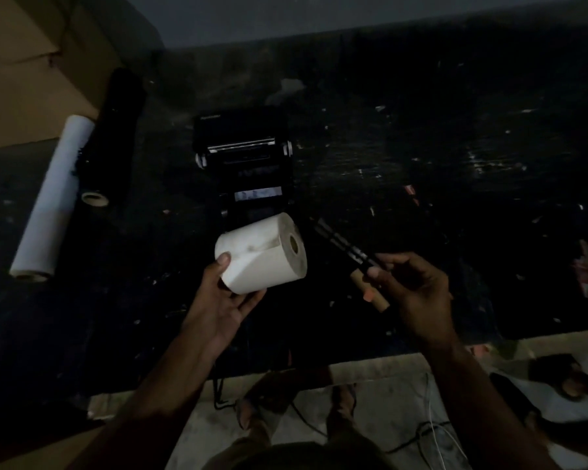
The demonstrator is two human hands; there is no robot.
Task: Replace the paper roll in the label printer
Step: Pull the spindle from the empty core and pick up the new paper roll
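over the dark table [421, 147], before the open label printer [243, 154]
my left hand [224, 300] cups the paper roll [260, 254], core facing right; right hand [411, 286] pinches the spindle [350, 256], angled up-left.

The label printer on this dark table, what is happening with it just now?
A person is changing its paper. The left hand holds a full white paper roll just in front of the open label printer. The right hand holds a black spindle with an empty brown cardboard core on its near end. The new roll is not yet on the spindle or in the printer.
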